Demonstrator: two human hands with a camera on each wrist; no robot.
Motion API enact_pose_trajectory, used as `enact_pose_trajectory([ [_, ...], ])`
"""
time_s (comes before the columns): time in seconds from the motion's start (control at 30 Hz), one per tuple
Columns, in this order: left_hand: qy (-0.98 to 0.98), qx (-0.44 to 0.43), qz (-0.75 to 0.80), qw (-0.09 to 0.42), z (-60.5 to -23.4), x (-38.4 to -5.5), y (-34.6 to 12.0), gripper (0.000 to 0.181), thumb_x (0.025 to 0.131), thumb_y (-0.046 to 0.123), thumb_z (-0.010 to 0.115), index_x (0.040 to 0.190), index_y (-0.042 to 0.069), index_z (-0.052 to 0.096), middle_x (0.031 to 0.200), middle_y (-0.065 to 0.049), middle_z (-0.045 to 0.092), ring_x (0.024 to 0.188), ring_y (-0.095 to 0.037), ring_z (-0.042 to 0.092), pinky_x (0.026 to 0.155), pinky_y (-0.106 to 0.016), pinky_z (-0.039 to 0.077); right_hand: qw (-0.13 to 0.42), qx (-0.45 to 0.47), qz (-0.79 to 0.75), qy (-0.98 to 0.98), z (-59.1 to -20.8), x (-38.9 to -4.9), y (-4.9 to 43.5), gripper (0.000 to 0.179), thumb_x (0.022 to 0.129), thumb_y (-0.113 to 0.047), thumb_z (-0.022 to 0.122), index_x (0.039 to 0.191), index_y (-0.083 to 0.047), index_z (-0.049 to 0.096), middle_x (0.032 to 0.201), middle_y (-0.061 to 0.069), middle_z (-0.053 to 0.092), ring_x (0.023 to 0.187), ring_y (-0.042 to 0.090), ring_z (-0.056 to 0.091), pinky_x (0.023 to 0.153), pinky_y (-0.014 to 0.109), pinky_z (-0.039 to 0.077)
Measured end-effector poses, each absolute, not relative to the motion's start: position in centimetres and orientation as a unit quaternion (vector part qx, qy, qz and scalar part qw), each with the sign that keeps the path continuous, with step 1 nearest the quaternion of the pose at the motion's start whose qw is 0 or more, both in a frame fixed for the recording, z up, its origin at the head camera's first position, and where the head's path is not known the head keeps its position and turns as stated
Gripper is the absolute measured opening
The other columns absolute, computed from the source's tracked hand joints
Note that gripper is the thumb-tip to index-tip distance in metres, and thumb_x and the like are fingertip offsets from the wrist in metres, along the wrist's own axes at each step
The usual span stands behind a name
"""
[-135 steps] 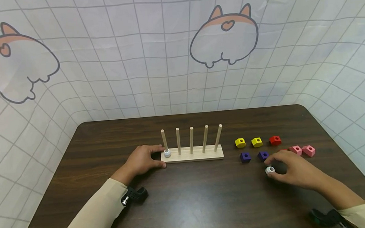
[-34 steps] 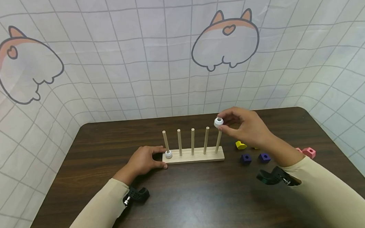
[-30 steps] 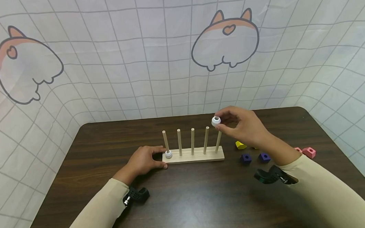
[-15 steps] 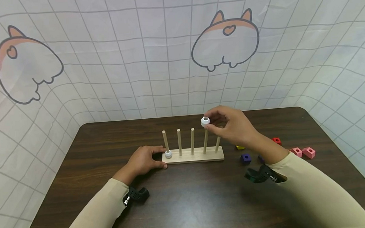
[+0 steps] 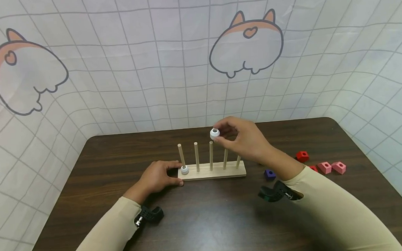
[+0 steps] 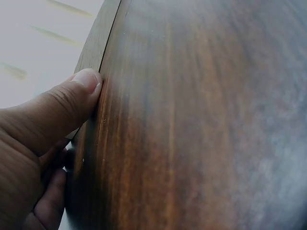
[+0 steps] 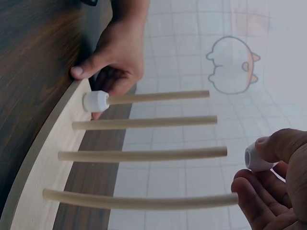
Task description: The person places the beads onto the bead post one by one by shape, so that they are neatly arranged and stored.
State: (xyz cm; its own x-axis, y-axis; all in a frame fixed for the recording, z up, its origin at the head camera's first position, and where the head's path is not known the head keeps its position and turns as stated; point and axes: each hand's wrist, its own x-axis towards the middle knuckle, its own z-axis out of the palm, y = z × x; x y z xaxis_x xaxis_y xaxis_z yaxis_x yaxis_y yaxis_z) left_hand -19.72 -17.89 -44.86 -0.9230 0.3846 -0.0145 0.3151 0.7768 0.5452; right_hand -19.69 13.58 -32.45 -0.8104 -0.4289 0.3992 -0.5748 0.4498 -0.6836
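Observation:
A wooden peg rack point(image 5: 229, 172) with several upright dowels stands on the table. One white bead point(image 5: 184, 170) sits at the foot of its leftmost peg. My left hand point(image 5: 158, 176) holds the rack's left end, the thumb point(image 6: 72, 98) against the front edge and the other fingers behind. Between thumb and fingers of my right hand point(image 5: 244, 138) is a second white bead point(image 5: 214, 134), its hole facing up. In the head view this bead appears just above the middle peg; the right wrist view shows the bead point(image 7: 259, 158) off the pegs, near their tips.
To the right on the dark wooden table point(image 5: 206, 223) lie a purple block point(image 5: 270, 174), a red block point(image 5: 302, 156), a partly covered red one point(image 5: 313, 168) and two pink blocks point(image 5: 324, 167). My right forearm hides others. A grid-patterned cloth point(image 5: 133, 68) hangs behind.
My right hand picked the white bead up from the table at the right and carried it leftward over the pegs, from the rightmost to near the middle one. The left hand stays put.

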Motion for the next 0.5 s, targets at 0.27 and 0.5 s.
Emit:
enact_pose_trajectory([
  [0.27,0.940,0.188,0.277,0.061,-45.0,-19.8,-18.0,0.063,0.076,0.040,0.091,0.133,0.021,0.072,0.133,-0.008,0.068,0.127,-0.034,0.059,0.104,-0.053,0.046,0.067,0.290,0.436,-0.850,-32.5,-19.6,12.1,0.027,0.091,-0.013,0.081,0.115,-0.008,0.070,0.102,-0.003,0.073,0.090,0.012,0.070,0.079,0.036,0.057],
  [0.5,0.939,0.187,0.280,0.062,-45.1,-19.8,-18.0,0.062,0.076,0.040,0.092,0.132,0.022,0.072,0.132,-0.008,0.068,0.126,-0.033,0.059,0.103,-0.052,0.047,0.052,0.288,0.448,-0.845,-32.4,-19.7,11.1,0.028,0.092,-0.016,0.080,0.117,-0.010,0.070,0.101,-0.005,0.073,0.091,0.011,0.070,0.080,0.038,0.057],
])
